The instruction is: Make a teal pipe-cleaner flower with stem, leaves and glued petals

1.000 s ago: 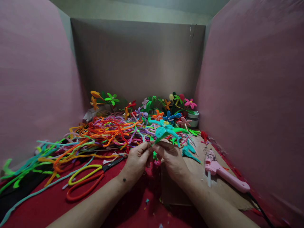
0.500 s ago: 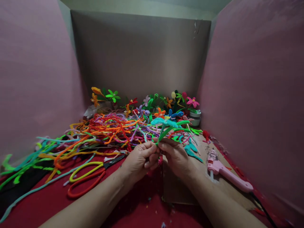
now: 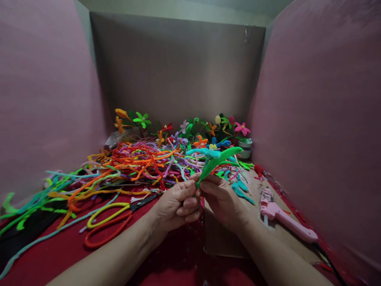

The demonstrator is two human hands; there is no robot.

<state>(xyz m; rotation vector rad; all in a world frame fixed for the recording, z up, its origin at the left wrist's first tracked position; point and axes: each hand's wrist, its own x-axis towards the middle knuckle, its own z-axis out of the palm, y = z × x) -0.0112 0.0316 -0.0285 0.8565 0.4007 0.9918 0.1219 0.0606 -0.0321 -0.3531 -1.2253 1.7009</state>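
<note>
"So, beginning with the head view: held where?"

"Low in the middle, just above both fists and well over the red cloth (image 3: 178, 264). Flower (image 3: 205, 153), fuzzy all over, with turquoise petals spread wide and seen nearly edge-on."

"Only turquoise?"

"No, also yellow, in a small tufted centre (image 3: 212, 147) poking up from the petals. And bright green, in a leaf (image 3: 220, 161): long, smooth-edged, pointed, slanting up to the right and partly in front of the petals."

"And below that?"

"Mostly covered by fingers. Only a short bit of green stem (image 3: 198, 184) visible at the pinch."

"Gripped how?"

"Firmly enclosed from both sides. By left hand (image 3: 180, 202), with thumb and forefinger closed on the stem, other fingers curled beneath. By right hand (image 3: 223, 200), with thumb and fingers pinched together at the foot of the leaf, close against the left."

"And round about?"

"To the left, scissors (image 3: 136, 205) with one yellow and one red handle. To the right, pink glue gun (image 3: 288, 223) on cardboard (image 3: 220, 238), with turquoise pieces (image 3: 239, 187) just beyond the right hand. Behind, tangled pipe cleaners (image 3: 133, 159), then a row of other flowers (image 3: 142, 119) in many colours."
</note>
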